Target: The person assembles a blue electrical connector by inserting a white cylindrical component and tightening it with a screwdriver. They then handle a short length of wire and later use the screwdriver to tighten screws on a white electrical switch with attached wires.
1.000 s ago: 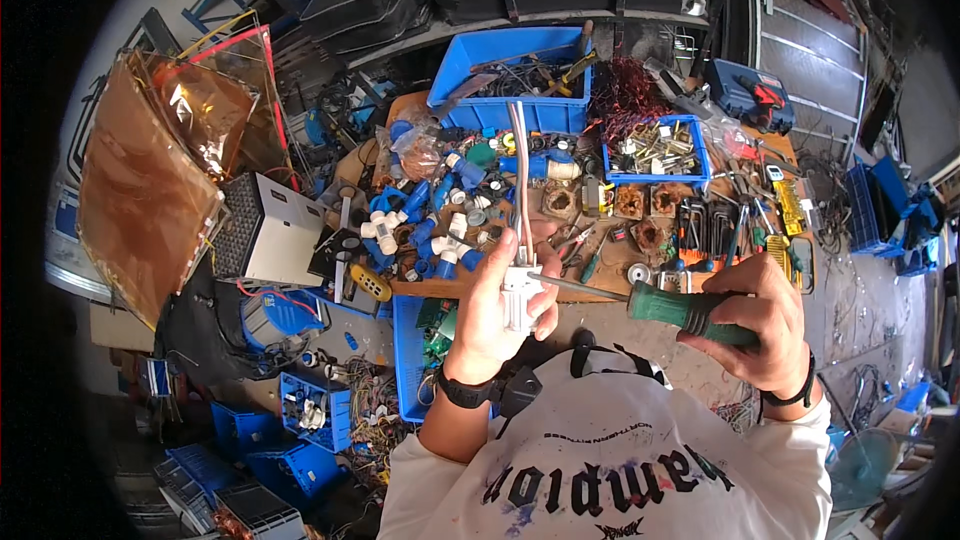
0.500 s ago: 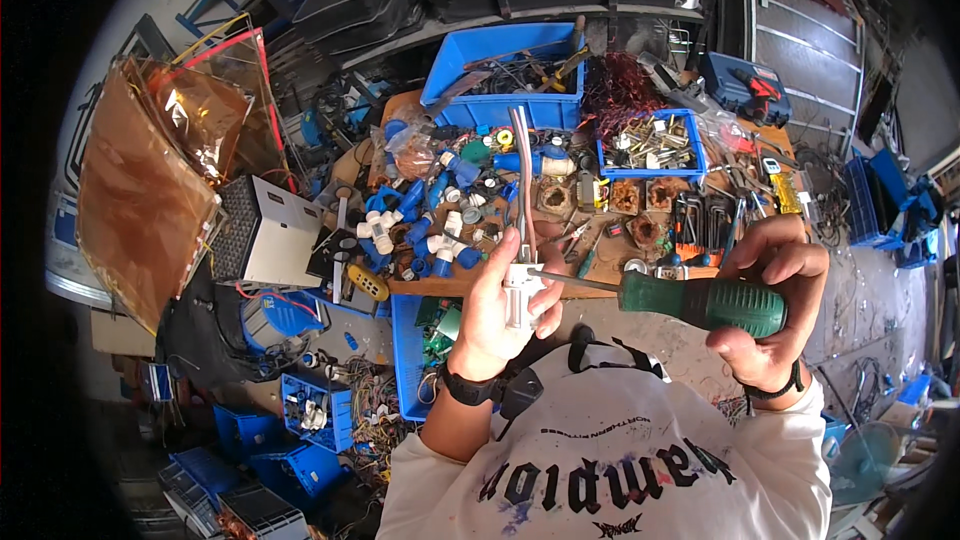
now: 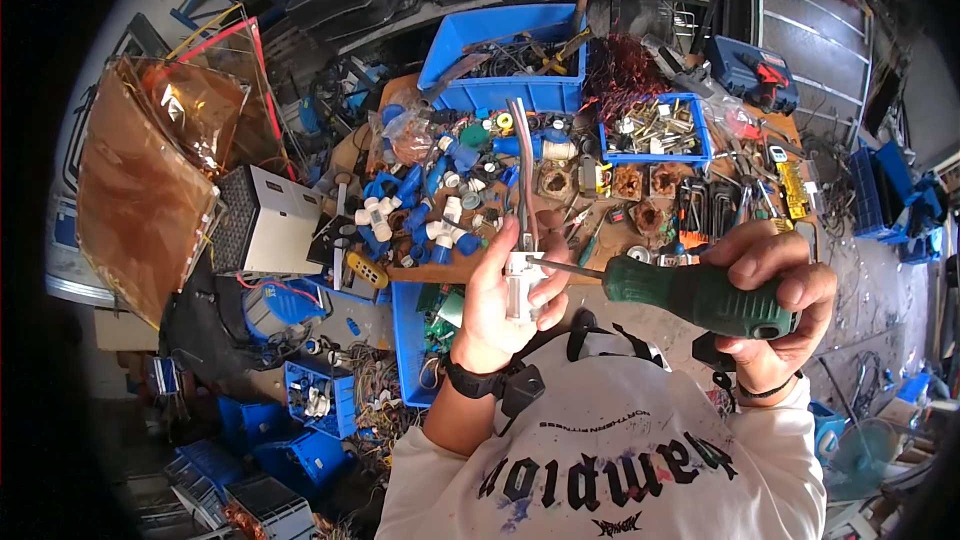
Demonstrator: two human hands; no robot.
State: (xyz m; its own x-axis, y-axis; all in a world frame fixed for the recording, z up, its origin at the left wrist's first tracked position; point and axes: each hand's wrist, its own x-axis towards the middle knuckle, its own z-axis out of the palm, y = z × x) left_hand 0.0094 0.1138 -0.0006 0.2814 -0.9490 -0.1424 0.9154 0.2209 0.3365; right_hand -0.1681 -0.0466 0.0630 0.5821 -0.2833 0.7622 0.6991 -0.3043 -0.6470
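My left hand [image 3: 485, 325] is closed around a white plastic connector [image 3: 520, 290] in front of my chest. A flat cable with brownish-pink and grey strands [image 3: 526, 165] stands up from its top. My right hand [image 3: 780, 350] grips a screwdriver [image 3: 660, 295] by its dark green handle. The shaft lies nearly level and points left, its tip at the connector's upper side near my left fingers. Whether the tip sits in a screw is too small to tell.
Beyond my hands, the wooden workbench [image 3: 470, 268] carries blue and white plug parts, hex keys and pliers. A blue tool bin [image 3: 500, 92] and a blue tray of metal pins [image 3: 655, 156] stand farther back. Blue crates [image 3: 320, 398] and loose wires lie at lower left.
The right hand has turned the screwdriver's handle a little, and its fingers now wrap closer round the end. The tip stays at the connector, while my left hand keeps its hold.
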